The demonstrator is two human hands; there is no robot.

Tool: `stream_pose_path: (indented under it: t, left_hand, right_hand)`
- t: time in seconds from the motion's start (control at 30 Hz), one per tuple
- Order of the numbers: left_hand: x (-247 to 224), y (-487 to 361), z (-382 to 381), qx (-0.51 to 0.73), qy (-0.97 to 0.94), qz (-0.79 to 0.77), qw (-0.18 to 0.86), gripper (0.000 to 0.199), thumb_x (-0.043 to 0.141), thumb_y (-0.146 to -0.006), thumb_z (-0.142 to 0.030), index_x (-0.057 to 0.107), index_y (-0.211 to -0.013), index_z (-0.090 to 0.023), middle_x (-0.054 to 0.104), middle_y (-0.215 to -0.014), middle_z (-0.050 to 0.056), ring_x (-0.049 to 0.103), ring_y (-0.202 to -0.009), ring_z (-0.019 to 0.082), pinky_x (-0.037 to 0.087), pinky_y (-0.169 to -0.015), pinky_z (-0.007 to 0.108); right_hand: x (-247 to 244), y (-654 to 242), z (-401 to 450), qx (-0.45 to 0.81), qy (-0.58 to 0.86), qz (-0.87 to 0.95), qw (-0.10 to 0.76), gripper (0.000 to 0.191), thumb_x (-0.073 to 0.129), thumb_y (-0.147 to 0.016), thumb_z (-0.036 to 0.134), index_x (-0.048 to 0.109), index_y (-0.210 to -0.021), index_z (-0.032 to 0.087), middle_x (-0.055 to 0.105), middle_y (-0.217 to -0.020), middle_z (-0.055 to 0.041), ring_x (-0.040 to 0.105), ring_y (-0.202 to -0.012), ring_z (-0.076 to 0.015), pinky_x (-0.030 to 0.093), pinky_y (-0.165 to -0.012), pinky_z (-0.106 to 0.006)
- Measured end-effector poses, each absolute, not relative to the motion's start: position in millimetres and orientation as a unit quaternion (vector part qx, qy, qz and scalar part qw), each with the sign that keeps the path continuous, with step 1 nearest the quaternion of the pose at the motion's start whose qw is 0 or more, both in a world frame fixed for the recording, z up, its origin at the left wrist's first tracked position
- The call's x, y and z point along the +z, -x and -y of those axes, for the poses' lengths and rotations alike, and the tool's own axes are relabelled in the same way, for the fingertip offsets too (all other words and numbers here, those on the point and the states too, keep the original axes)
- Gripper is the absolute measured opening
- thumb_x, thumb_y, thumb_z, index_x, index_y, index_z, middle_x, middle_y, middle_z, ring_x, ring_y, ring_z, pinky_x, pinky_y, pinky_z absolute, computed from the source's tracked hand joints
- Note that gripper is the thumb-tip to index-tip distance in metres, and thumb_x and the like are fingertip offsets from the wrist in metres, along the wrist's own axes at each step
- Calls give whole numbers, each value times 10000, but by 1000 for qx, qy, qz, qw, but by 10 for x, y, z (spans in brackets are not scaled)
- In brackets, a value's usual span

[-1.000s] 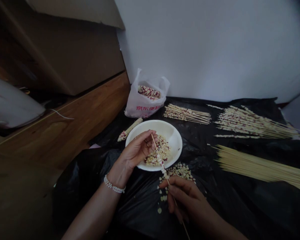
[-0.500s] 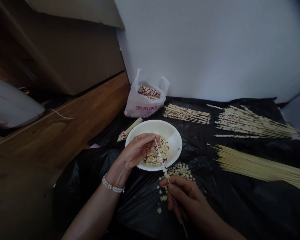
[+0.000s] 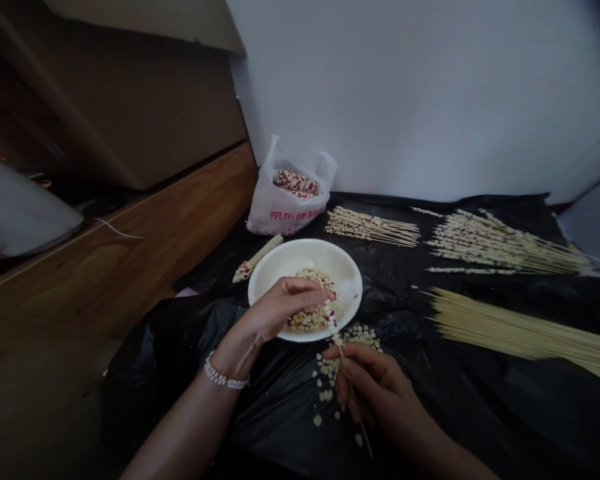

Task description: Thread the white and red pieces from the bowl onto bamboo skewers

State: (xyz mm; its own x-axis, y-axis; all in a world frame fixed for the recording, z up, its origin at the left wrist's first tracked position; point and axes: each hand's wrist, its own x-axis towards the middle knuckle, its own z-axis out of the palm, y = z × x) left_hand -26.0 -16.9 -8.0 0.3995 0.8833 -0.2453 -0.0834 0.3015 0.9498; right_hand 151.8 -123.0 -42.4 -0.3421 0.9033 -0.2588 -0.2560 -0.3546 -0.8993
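We find one wooden skewer [image 3: 336, 338] near the middle of the frame, partly threaded with pale and dark red corn kernels, held between both hands. Its long axis runs steeply from the upper left, over the near rim of the white bowl [image 3: 351, 263], down to the lower right, where the bare end points to the bottom of the frame.

The left hand [image 3: 291, 303] is above the bowl, its fingertips closed about the upper end of the skewer; we cannot tell whether a kernel sits between them. The right hand [image 3: 373, 379] is clamped on the skewer lower down, just below the threaded kernels. The two hands are apart, with that threaded stretch between them. The left is nearer the kernels in the bowl [image 3: 307, 321]; the right is nearer the loose kernels [image 3: 361, 335] on the black plastic sheet [image 3: 275, 400], just beyond its fingers.

We note a partly stripped cob [image 3: 257, 259] beside the bowl's left edge, a bag of cobs [image 3: 286, 215] behind it, two bundles of threaded skewers [image 3: 485, 243] at upper right, and bare sticks [image 3: 520, 330] at right.
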Motion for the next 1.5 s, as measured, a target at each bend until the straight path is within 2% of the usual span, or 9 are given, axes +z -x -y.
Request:
stream_pose_path:
  t: [0.2, 0.33, 0.57, 0.7, 1.03, 1.13, 1.23, 1.33, 1.5]
  left_hand:
    - [-53, 231, 169, 390, -531, -420, 624, 228, 707, -835, -291, 789, -1026, -197, 774, -992, 101, 689, -862, 166, 504, -733, 217]
    - [-104, 228, 168, 389, -603, -449, 533, 154, 740, -792, -231, 804, -932, -217, 768, -1036, 84, 674, -929, 197, 493, -818, 245]
    - [-236, 323, 184, 249, -786, -411, 388, 292, 724, -797, -299, 759, -1085, -265, 720, -1192, 83, 601, -1162, 287, 376, -1060, 410]
    - [-209, 359, 183, 136, -837, -435, 303, 432, 697, -811, -357, 679, -1229, -251, 613, -1353, 95, 547, -1231, 295, 363, -1072, 439]
    - [-206, 362, 163, 89, -855, -420, 291, 65, 576, -838, -241, 612, -873, -199, 643, -857, 23, 571, -810, 197, 404, -729, 317]
    - [-224, 342, 140, 154, -822, -461, 298, 132, 512, -892, -249, 599, -816, -187, 623, -792, 20, 541, -745, 174, 380, -687, 303]
    - [-178, 301, 117, 275, -741, -496, 361, 153, 540, -902, -292, 592, -816, -178, 602, -749, 8, 530, -698, 146, 387, -637, 266]
    - [-94, 273, 103, 379, -574, -482, 543, 169, 628, -868, -319, 556, -818, -174, 502, -627, -44, 438, -522, 78, 325, -473, 180]
    - [22, 313, 80, 371, -204, -346, 837, 107, 531, -916, -148, 528, -809, -139, 454, -616, -36, 381, -432, 7, 249, -359, 60]
  right_hand:
    - [-467, -1604, 1171, 706, 404, 377, 443, 255, 650, -913, 426, 720, -1028, 209, 634, -591, 37, 477, -393, -43, 256, -376, -161]
    - [-480, -1640, 1140, 710, 394, 351, 466, 245, 668, -906, 413, 709, -1026, 203, 631, -599, 39, 482, -385, -39, 263, -358, -146]
    - [-512, -1616, 1136, 717, 390, 352, 458, 254, 678, -901, 414, 708, -1031, 197, 634, -598, 38, 484, -381, -34, 249, -347, -128]
    - [-539, -1615, 1145, 720, 390, 343, 461, 258, 687, -895, 418, 711, -1023, 196, 639, -594, 37, 482, -376, -35, 243, -342, -129]
    - [-528, -1608, 1131, 725, 388, 344, 454, 232, 681, -895, 416, 723, -987, 208, 643, -586, 35, 472, -372, -40, 234, -343, -147]
    - [-512, -1615, 1134, 721, 393, 348, 451, 238, 675, -901, 414, 723, -1006, 206, 640, -580, 38, 472, -375, -37, 244, -347, -141]
    - [-520, -1625, 1133, 721, 393, 353, 449, 237, 664, -913, 409, 721, -1024, 207, 637, -580, 39, 479, -378, -35, 246, -347, -135]
    - [-543, -1619, 1132, 726, 383, 353, 449, 227, 664, -914, 405, 719, -1020, 211, 642, -597, 35, 485, -382, -35, 244, -346, -134]
    - [-520, -1592, 1148, 711, 392, 371, 451, 258, 676, -895, 441, 729, -973, 201, 658, -598, 21, 471, -388, -48, 287, -366, -152]
